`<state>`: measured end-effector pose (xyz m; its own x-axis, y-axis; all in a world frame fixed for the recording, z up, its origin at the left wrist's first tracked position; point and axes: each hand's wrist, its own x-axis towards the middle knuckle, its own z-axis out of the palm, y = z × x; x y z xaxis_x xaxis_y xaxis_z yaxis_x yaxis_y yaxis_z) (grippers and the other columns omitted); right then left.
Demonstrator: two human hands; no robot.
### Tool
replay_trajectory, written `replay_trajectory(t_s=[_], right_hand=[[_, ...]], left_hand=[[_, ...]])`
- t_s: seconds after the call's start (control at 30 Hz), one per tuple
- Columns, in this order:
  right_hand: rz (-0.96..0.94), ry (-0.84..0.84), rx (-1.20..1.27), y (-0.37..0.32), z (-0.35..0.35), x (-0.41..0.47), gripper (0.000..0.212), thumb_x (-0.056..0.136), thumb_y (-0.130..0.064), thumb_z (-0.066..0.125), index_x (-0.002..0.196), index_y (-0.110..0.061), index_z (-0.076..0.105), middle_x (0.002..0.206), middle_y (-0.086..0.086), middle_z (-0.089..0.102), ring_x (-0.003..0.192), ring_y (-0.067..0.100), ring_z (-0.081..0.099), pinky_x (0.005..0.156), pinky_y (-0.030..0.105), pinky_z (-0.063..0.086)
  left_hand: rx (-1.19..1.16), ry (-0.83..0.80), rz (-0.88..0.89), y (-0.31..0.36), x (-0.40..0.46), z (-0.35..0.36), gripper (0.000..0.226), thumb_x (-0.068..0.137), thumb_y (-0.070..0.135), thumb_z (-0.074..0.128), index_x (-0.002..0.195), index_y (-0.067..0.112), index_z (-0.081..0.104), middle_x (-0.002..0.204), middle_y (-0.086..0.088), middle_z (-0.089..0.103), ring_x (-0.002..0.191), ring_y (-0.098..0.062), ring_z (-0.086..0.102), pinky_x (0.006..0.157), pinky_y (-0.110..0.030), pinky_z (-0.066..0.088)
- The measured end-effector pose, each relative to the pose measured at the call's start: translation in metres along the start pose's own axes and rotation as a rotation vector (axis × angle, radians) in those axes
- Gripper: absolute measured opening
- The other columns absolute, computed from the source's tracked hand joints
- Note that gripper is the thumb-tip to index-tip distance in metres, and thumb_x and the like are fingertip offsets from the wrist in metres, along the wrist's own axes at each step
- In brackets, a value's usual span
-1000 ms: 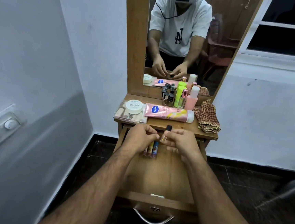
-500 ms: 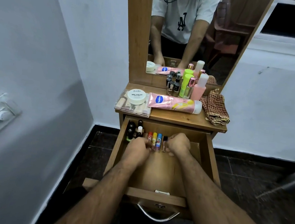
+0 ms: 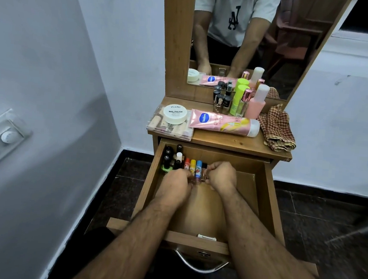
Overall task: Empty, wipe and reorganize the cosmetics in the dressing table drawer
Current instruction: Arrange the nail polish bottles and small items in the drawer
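Inside the open wooden drawer, the left hand and right hand both curl around a small rose-brown lipstick tube, apparently butting it against the upright row of coloured lip-balm sticks. Right of that row the drawer floor lies bare. Beyond the drawer, the pink lotion tube and checked cloth wait on the tabletop.
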<state>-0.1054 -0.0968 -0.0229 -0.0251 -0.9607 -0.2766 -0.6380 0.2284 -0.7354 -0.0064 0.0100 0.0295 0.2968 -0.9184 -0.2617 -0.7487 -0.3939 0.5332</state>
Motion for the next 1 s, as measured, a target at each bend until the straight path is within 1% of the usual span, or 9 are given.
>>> replay_trajectory(t_s=[0.2,0.3,0.4,0.47,0.57,0.73,0.87,1.0], right_hand=[[-0.010,-0.024,-0.001,0.001,0.000,0.001,0.010,0.085,-0.019,0.074,0.077,-0.025,0.070,0.083,-0.004,0.071,0.081,0.015,0.070,0.074,0.042,0.062],[-0.011,-0.032,-0.017,0.001,0.000,0.002,0.014,0.086,-0.017,0.073,0.076,-0.025,0.068,0.083,-0.004,0.070,0.082,0.014,0.069,0.073,0.040,0.062],[-0.016,-0.036,-0.017,0.002,0.000,0.002,0.014,0.086,-0.018,0.073,0.076,-0.026,0.068,0.085,-0.004,0.070,0.083,0.014,0.070,0.074,0.041,0.062],[-0.013,-0.033,-0.009,0.002,0.000,0.002,0.008,0.085,-0.019,0.074,0.081,-0.024,0.070,0.086,-0.004,0.071,0.084,0.015,0.070,0.074,0.041,0.062],[0.003,-0.023,0.005,0.003,-0.002,0.002,0.004,0.085,-0.018,0.074,0.088,-0.020,0.073,0.090,-0.002,0.071,0.085,0.015,0.070,0.072,0.038,0.062],[0.029,-0.029,0.018,0.001,-0.003,0.001,0.006,0.086,-0.016,0.073,0.085,-0.021,0.071,0.092,-0.002,0.071,0.087,0.015,0.070,0.076,0.038,0.062],[0.008,-0.056,0.016,0.002,-0.003,-0.002,0.007,0.088,-0.015,0.072,0.083,-0.020,0.069,0.091,-0.002,0.069,0.086,0.014,0.069,0.075,0.036,0.062],[-0.003,-0.053,0.030,0.001,-0.005,-0.004,0.004,0.087,-0.018,0.073,0.085,-0.020,0.069,0.090,-0.002,0.070,0.083,0.014,0.070,0.074,0.035,0.062]], left_hand=[[0.005,0.008,0.004,-0.003,0.001,0.002,0.033,0.097,0.022,0.059,0.130,0.024,0.061,0.128,0.000,0.063,0.118,-0.015,0.055,0.105,-0.034,0.045],[0.002,0.012,0.010,-0.004,0.001,0.001,0.034,0.096,0.021,0.060,0.130,0.023,0.061,0.128,0.000,0.063,0.119,-0.015,0.055,0.105,-0.035,0.044],[0.004,0.053,0.052,-0.005,0.002,0.002,0.029,0.096,0.019,0.060,0.124,0.024,0.066,0.126,0.000,0.064,0.118,-0.015,0.055,0.102,-0.029,0.042],[-0.011,0.061,0.072,-0.006,0.002,0.002,0.026,0.096,0.018,0.060,0.119,0.025,0.069,0.126,0.002,0.065,0.117,-0.014,0.056,0.098,-0.025,0.041],[0.020,0.016,0.088,-0.005,0.002,0.003,0.028,0.096,0.019,0.059,0.122,0.025,0.067,0.129,0.001,0.063,0.120,-0.016,0.054,0.102,-0.029,0.041],[0.055,-0.054,0.090,-0.006,0.005,0.008,0.030,0.096,0.020,0.060,0.125,0.027,0.065,0.130,0.001,0.062,0.120,-0.016,0.054,0.105,-0.036,0.044],[0.071,-0.062,0.100,-0.007,0.006,0.010,0.030,0.097,0.019,0.058,0.126,0.024,0.064,0.129,-0.001,0.060,0.119,-0.017,0.054,0.103,-0.034,0.044],[0.066,-0.056,0.108,-0.008,0.007,0.010,0.032,0.097,0.019,0.058,0.127,0.025,0.063,0.131,0.000,0.060,0.121,-0.016,0.054,0.106,-0.036,0.044]])
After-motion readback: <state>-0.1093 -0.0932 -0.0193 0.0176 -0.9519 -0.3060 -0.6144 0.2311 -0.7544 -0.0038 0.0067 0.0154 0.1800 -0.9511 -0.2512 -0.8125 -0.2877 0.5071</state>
